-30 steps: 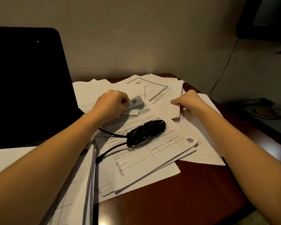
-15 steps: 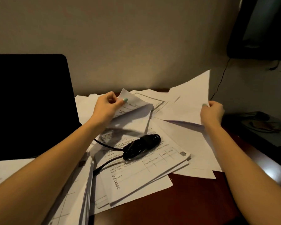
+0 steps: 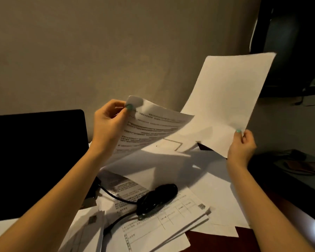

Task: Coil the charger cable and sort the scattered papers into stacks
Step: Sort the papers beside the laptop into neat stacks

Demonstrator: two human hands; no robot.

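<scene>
Head view, one entry.

Left grip [image 3: 109, 124]: raised above the bench [image 3: 216, 240], thumb and fingers pinching the top corner of a printed sheet [image 3: 153, 128]. The sheet hangs tilted, its lines of text facing the camera, its lower edge dropping toward the pile below.

Right grip [image 3: 242, 146]: raised at about the same height, thumb and fingers pinching the lower right corner of a blank white sheet [image 3: 229, 99]. That sheet stands nearly upright with a slight curve, against the wall [image 3: 116, 42]. The two held sheets overlap in view; cannot tell if they touch.

Charger cable [image 3: 156, 199]: black, gathered in a loose bundle, lying on a form sheet [image 3: 171, 220] mid-bench, below and between the two forearms. One strand runs left toward the left forearm; another runs down-left to the edge of a paper stack [image 3: 87, 230].

Form sheet: ruled table, QR code near its right corner. It tops several sheets whose edges fan out beneath it.

Other papers: loose blank sheets [image 3: 216, 193] spread to the right, passing under the right forearm. The paper stack sits at lower left, just beside the left forearm.

Bench: dark red wood shows at the near right edge.

Black screen [image 3: 35, 160]: upright on the left, behind the left forearm.
</scene>
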